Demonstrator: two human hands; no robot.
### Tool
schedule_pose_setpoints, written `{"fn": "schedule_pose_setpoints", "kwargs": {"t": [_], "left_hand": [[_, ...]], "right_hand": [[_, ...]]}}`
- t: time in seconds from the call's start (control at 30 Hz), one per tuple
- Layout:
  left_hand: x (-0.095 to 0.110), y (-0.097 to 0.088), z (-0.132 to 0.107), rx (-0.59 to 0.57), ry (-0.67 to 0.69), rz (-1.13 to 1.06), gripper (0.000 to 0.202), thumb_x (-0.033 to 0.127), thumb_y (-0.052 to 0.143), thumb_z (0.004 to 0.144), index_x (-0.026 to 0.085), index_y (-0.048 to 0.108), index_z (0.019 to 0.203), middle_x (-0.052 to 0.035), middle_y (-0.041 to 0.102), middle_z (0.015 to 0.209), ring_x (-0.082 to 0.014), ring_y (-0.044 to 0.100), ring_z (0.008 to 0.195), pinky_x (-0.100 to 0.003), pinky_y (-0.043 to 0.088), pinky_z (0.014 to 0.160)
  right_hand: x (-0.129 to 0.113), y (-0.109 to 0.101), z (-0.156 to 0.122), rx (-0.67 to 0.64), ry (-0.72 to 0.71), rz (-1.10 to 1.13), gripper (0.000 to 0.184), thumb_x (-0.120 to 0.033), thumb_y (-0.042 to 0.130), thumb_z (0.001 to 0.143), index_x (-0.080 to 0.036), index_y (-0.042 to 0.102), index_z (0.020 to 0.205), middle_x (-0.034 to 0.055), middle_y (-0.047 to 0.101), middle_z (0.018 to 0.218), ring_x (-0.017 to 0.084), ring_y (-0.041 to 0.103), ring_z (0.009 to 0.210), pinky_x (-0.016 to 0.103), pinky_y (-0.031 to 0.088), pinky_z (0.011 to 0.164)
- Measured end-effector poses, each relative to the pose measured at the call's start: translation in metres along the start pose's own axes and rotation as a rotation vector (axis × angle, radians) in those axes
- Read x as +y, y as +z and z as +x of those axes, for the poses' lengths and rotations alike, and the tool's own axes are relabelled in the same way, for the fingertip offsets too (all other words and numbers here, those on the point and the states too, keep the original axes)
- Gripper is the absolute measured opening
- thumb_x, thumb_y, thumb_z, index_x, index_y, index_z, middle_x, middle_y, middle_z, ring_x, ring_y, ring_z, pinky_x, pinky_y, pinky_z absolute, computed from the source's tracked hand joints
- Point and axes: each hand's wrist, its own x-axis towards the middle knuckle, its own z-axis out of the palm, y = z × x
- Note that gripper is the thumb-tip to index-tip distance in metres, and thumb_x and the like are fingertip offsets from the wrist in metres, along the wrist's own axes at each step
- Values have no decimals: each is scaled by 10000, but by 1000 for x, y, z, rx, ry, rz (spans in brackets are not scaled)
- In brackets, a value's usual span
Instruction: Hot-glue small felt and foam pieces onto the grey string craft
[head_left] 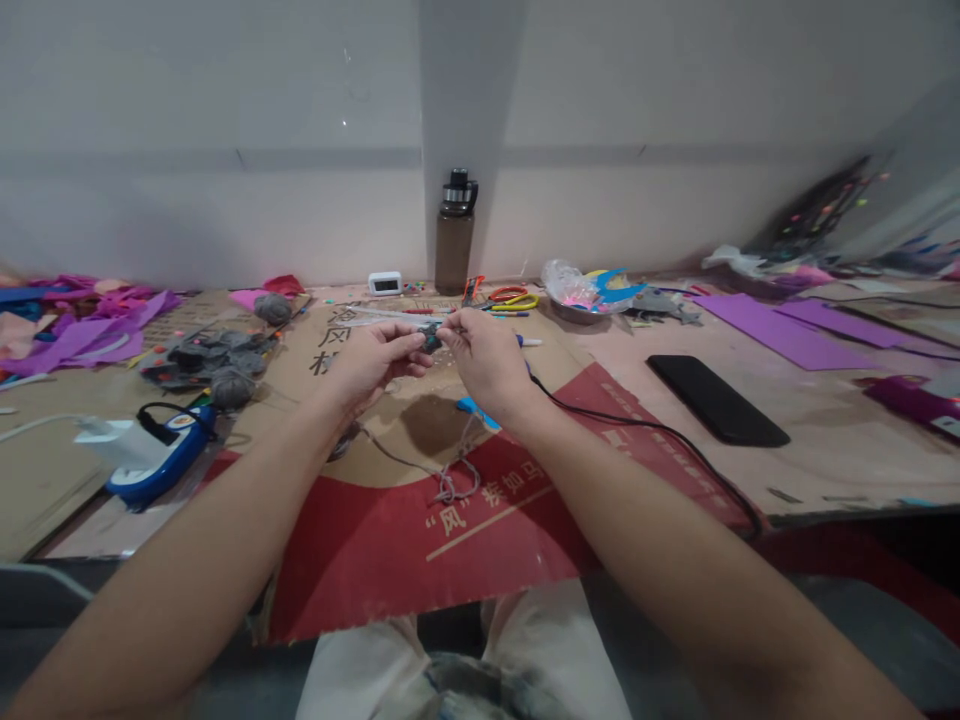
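Above the cardboard, both hands come together on a small dark grey-green piece (430,339), whose kind I cannot make out. My left hand (379,362) pinches it from the left between thumb and fingers. From the right, my right hand (484,360) grips it with the fingertips, which partly cover it. Below the hands, a loose tangle of grey yarn (456,485) lies on the red and brown cardboard sheet (360,560). Something bright blue (477,410) shows beside my right wrist.
Behind the hands stand a dark bottle (454,245), a small white clock (385,284), scissors (514,300) and a bowl (581,308) of craft bits. Grey yarn balls (232,387) and a blue power strip (161,462) lie left. A black phone (716,400) and cable (645,424) lie right.
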Motion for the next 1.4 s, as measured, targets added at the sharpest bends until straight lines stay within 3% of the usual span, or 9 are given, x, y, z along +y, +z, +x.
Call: {"fn": "schedule_pose_setpoints", "kwargs": {"t": [0.17, 0.3, 0.7, 0.83, 0.97, 1.2, 1.4], "left_hand": [[-5, -1, 3, -35, -16, -22, 100, 99, 686, 694, 103, 646, 786, -44, 671, 694, -124, 661, 621, -237, 548, 630], [-10, -3, 5, -75, -20, -7, 133, 174, 702, 709, 109, 654, 814, -54, 687, 735, -127, 666, 649, -263, 556, 672], [-13, 3, 2, 76, 96, 168, 70, 172, 638, 718, 162, 569, 728, 1, 625, 646, -124, 628, 582, -280, 532, 619], [-13, 4, 2, 134, 195, 283, 62, 153, 635, 705, 162, 582, 675, 24, 562, 616, -69, 512, 508, -194, 421, 495], [-14, 5, 2, 151, 213, 255, 98, 164, 645, 711, 180, 574, 646, 49, 485, 534, -54, 393, 421, -198, 315, 420], [-15, 10, -1, 107, 164, 130, 77, 144, 642, 726, 167, 573, 702, 18, 553, 561, -93, 527, 491, -249, 480, 540], [-14, 11, -2, 61, 157, 87, 125, 173, 684, 708, 146, 574, 762, 5, 599, 651, -100, 587, 567, -287, 535, 630]], "right_hand": [[0, 2, 0, -19, 25, 1, 111, -245, 519, 879, -179, 606, 862, 50, 629, 836, 180, 537, 788, 296, 356, 701], [0, 3, -1, -45, -2, -9, 100, -245, 522, 867, -185, 597, 838, 40, 615, 812, 176, 524, 774, 293, 345, 686], [2, 9, -3, -10, -38, 128, 91, -255, 536, 845, -187, 552, 787, 0, 549, 721, 128, 450, 658, 264, 328, 628], [3, 10, -4, 36, -20, 134, 159, -311, 527, 864, -188, 534, 764, 4, 561, 718, 129, 463, 659, 268, 335, 633], [3, 10, -5, 64, -8, 118, 179, -329, 519, 871, -191, 529, 758, 7, 564, 725, 133, 475, 674, 269, 344, 638], [1, 7, -5, 105, 15, 108, 169, -320, 539, 858, -198, 527, 742, 11, 566, 709, 138, 486, 676, 271, 357, 639], [0, 7, -5, 93, 22, 110, 189, -327, 535, 861, -192, 526, 729, 8, 562, 701, 132, 484, 660, 272, 349, 628]]}}
